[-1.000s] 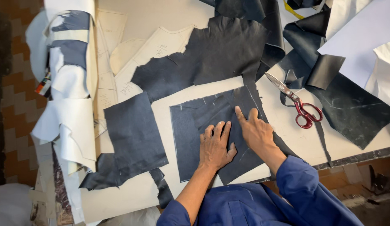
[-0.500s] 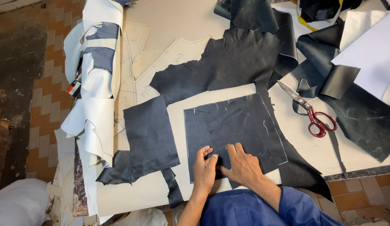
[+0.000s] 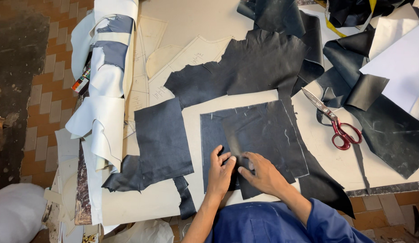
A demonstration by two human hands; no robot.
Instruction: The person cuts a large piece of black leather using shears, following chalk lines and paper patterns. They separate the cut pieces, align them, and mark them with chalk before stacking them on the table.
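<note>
both hands on the dark square panel (image 3: 259, 135), which lies flat on the surface (image 3: 191, 13) near its front edge. left hand (image 3: 220, 173) at the panel's lower left, fingers bent, pinching its edge. right hand (image 3: 262, 173) just beside it, fingers together, pressing flat. red-handled scissors (image 3: 335, 121) well right of the panel; second dark piece (image 3: 162, 141) just left; paper patterns (image 3: 173, 72) up-left.
</note>
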